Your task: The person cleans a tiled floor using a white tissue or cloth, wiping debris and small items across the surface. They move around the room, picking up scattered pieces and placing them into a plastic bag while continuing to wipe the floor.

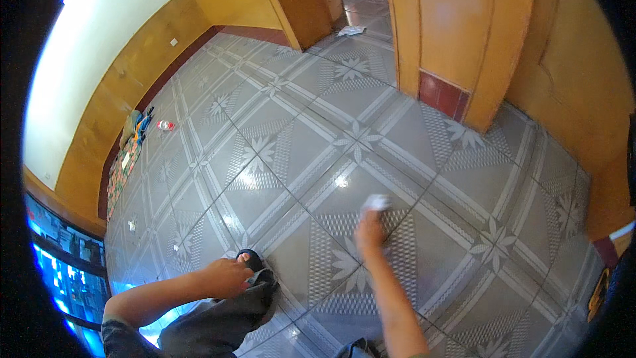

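Observation:
My right hand (370, 233) reaches forward over the grey patterned tile floor (318, 174), its fingers closed on a small crumpled white thing (376, 202), blurred, perhaps a tissue or cloth. To the left, my left hand (229, 278) rests at the knee of my dark trousers (213, 325). Something small shows beneath that hand, and whether the fingers grip it is unclear. A dark shoe or slipper (252, 260) with toes showing is just beyond it.
A clear plastic bottle with red ends (165, 125) lies by the left wall, near a patterned mat (123, 174) with cloth items. White scraps (131, 226) lie at left. A crumpled white sheet (352, 31) is at the doorway. Yellow wall corners (447, 35) stand ahead right.

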`<action>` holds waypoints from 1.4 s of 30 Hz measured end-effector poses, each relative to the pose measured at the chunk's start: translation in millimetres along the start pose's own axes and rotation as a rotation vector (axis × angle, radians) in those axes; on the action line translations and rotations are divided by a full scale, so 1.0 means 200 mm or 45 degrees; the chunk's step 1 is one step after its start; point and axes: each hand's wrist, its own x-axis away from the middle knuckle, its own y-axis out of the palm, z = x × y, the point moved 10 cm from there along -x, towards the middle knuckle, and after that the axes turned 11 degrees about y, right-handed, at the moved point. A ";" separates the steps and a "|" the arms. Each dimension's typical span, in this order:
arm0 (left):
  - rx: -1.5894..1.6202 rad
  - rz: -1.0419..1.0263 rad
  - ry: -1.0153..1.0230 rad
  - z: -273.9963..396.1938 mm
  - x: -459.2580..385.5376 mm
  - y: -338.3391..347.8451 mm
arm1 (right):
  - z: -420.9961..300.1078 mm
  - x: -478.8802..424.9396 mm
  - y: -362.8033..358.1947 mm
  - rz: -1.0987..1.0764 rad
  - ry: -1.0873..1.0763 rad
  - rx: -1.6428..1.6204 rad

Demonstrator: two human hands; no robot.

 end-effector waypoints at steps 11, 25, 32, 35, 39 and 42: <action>0.239 0.252 0.417 -0.38 -0.38 0.39 | -0.22 0.13 -0.60 0.340 -0.237 0.461; 0.399 0.006 0.807 -0.40 -0.54 0.48 | -0.46 0.07 1.02 0.392 -0.134 0.229; 0.474 0.252 0.750 -0.62 -0.57 0.74 | -1.30 -0.01 1.20 0.234 -0.305 0.309; 0.581 0.459 0.816 -0.63 -0.60 0.75 | -1.32 -0.10 0.63 0.558 -0.237 0.417; 0.916 0.645 0.844 -0.78 -0.42 0.39 | -0.79 -0.36 0.04 0.728 0.041 0.628; 0.806 0.918 0.801 -0.86 -0.43 0.44 | -0.44 -0.45 0.15 0.630 0.336 0.690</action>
